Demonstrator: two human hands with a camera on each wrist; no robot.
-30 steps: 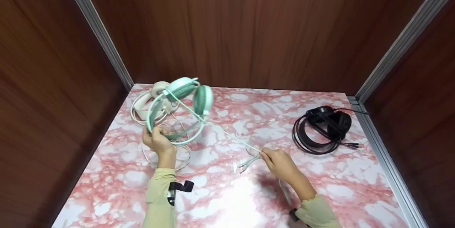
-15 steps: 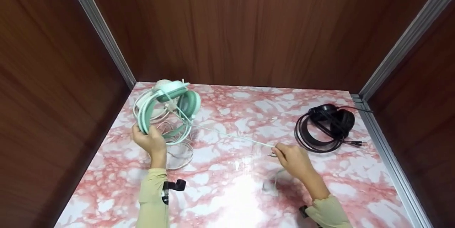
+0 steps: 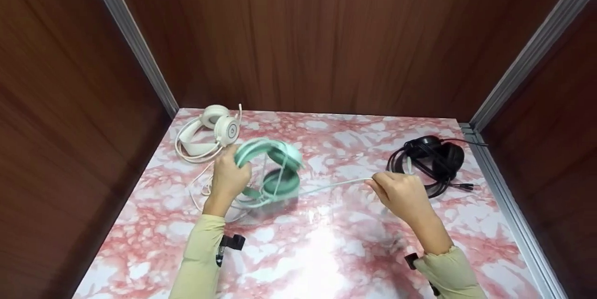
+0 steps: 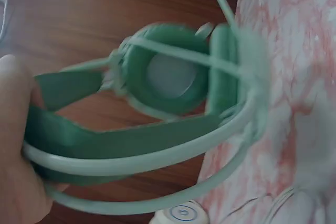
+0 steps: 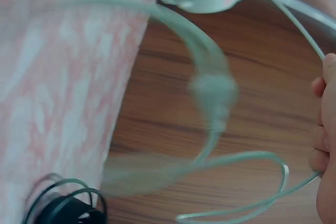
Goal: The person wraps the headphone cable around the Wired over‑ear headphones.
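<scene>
Holding green headset (image 3: pixel 289 181), left grip (image 3: pixel 227 175) — curled

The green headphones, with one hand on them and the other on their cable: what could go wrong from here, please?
The cable runs almost straight from the green headphones to the right hand; a harder pull might strain it or tug the headband from the left hand.

Its loose loops hang near the black headphones and might snag on their cord.
</scene>
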